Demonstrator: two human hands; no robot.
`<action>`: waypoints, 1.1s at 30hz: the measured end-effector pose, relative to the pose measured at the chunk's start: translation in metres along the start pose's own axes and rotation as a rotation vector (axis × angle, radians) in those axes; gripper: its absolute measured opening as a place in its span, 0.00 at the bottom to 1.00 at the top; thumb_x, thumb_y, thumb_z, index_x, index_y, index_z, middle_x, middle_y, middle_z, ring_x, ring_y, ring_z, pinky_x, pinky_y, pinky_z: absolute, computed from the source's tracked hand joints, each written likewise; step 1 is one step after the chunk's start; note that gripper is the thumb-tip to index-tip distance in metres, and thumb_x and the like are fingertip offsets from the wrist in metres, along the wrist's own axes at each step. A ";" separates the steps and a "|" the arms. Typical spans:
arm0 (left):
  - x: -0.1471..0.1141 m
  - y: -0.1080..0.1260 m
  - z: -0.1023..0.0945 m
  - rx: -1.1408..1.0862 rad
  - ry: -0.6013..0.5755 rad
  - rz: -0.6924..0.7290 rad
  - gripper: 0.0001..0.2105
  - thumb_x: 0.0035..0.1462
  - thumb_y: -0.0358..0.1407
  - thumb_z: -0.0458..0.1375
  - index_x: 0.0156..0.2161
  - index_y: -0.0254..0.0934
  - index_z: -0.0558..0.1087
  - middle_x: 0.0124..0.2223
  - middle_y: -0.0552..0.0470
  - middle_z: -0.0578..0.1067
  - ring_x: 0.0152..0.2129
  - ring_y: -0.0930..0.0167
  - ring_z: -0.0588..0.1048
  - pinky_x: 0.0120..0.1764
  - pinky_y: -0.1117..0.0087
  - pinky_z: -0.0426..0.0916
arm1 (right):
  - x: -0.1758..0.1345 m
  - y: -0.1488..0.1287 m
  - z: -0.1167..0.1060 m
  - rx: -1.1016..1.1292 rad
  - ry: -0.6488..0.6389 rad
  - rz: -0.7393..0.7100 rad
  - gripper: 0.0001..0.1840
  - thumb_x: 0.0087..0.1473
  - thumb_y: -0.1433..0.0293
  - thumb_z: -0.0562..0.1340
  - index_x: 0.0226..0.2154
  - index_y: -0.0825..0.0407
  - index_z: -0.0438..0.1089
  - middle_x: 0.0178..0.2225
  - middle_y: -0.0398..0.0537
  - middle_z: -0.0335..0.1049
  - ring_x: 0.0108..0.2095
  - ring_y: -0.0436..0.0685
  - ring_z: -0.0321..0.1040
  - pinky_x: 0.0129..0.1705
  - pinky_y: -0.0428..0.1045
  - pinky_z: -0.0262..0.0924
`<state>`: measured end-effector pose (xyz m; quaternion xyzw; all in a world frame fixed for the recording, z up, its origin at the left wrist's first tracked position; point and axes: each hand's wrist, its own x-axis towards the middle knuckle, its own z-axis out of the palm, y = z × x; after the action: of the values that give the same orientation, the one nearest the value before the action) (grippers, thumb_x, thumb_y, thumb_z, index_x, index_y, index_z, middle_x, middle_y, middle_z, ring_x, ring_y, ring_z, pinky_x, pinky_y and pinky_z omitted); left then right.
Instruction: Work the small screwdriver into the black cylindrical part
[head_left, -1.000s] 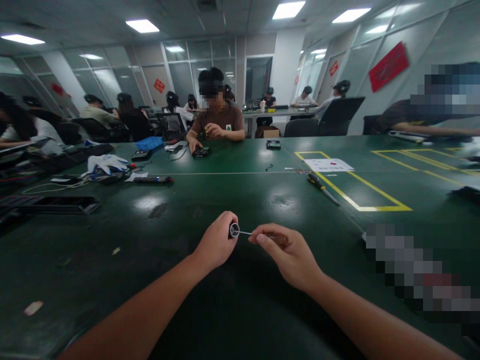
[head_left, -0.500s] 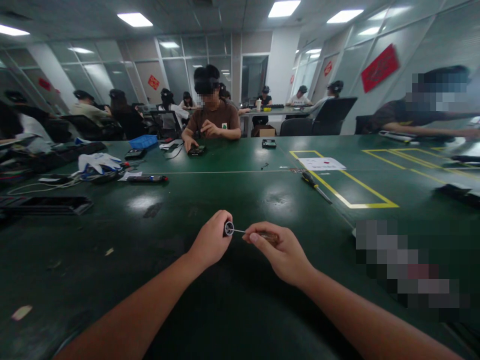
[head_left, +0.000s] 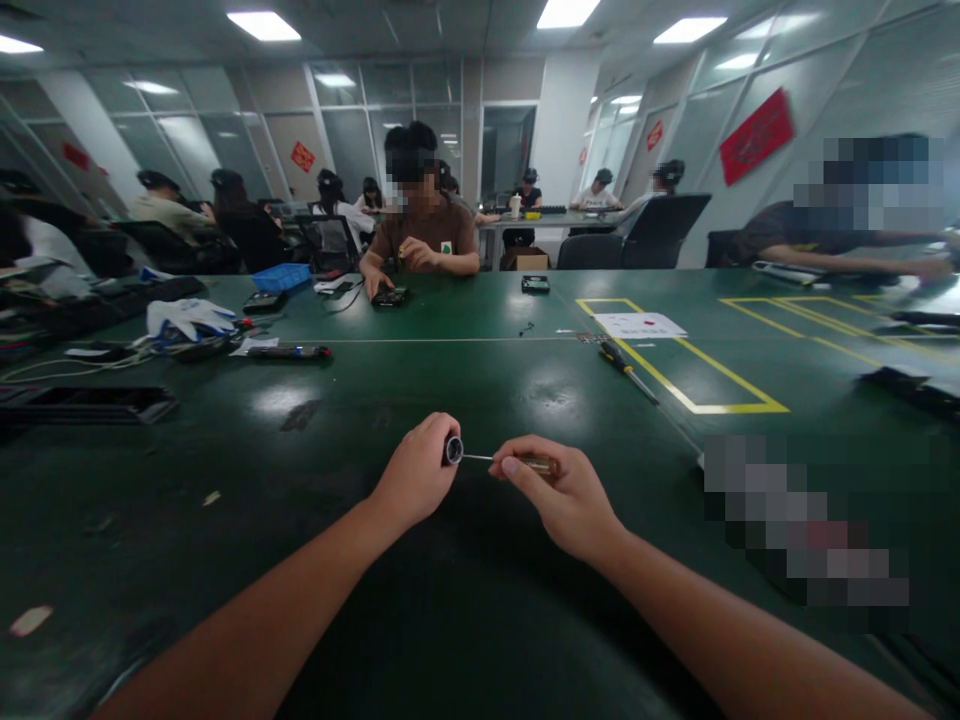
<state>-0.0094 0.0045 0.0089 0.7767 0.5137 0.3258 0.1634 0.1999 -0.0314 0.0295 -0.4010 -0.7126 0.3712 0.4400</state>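
Note:
My left hand [head_left: 420, 468] is closed around a black cylinder [head_left: 448, 450], whose round, silver-rimmed end faces right. Most of the cylinder is hidden in the palm. A thin screwdriver [head_left: 541, 465] with an amber handle is gripped in the fingers of my right hand [head_left: 564, 500]. Its slim metal shaft points left, with the tip at the right edge of the silver rim; whether it touches the rim I cannot tell. Both hands are above the green table [head_left: 450, 640].
A black-and-yellow screwdriver [head_left: 628, 372] lies beyond my right hand, near a paper sheet [head_left: 640, 325]. At left are white gloves [head_left: 191, 320], a dark pen-like tool [head_left: 289, 352] and a black tray-like part [head_left: 90, 403]. A co-worker [head_left: 424, 235] handles a dark device across the table.
The screwdriver's tip has come back from inside the round opening to its right edge. The cylinder's end has turned slightly, and the whole view has shifted a little.

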 end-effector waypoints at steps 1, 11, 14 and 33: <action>0.000 0.000 0.000 0.004 -0.005 0.003 0.07 0.56 0.23 0.53 0.37 0.38 0.65 0.36 0.53 0.69 0.33 0.69 0.68 0.34 0.67 0.59 | 0.000 0.000 0.000 0.003 -0.001 0.002 0.11 0.63 0.61 0.62 0.38 0.49 0.77 0.34 0.47 0.80 0.35 0.57 0.77 0.39 0.51 0.69; 0.001 0.000 0.000 0.021 -0.024 0.024 0.07 0.57 0.23 0.52 0.37 0.38 0.65 0.36 0.52 0.70 0.33 0.68 0.69 0.35 0.67 0.61 | 0.001 0.004 0.001 -0.011 -0.006 0.029 0.10 0.64 0.62 0.62 0.38 0.49 0.77 0.34 0.47 0.80 0.36 0.57 0.77 0.40 0.52 0.69; 0.001 0.000 -0.001 0.041 -0.031 0.025 0.07 0.58 0.23 0.52 0.37 0.38 0.66 0.37 0.52 0.71 0.33 0.68 0.69 0.36 0.66 0.62 | 0.001 0.003 0.000 -0.022 -0.013 0.037 0.11 0.64 0.61 0.62 0.38 0.49 0.77 0.34 0.47 0.80 0.36 0.57 0.78 0.40 0.52 0.70; 0.000 0.005 -0.004 0.106 -0.044 0.005 0.08 0.58 0.22 0.52 0.36 0.37 0.67 0.36 0.52 0.71 0.32 0.68 0.69 0.35 0.65 0.61 | 0.000 -0.005 0.001 -0.112 0.025 0.000 0.10 0.65 0.63 0.61 0.38 0.48 0.78 0.35 0.46 0.80 0.36 0.58 0.78 0.39 0.52 0.69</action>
<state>-0.0089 0.0025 0.0148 0.7924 0.5247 0.2815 0.1326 0.1980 -0.0335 0.0333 -0.4297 -0.7265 0.3259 0.4260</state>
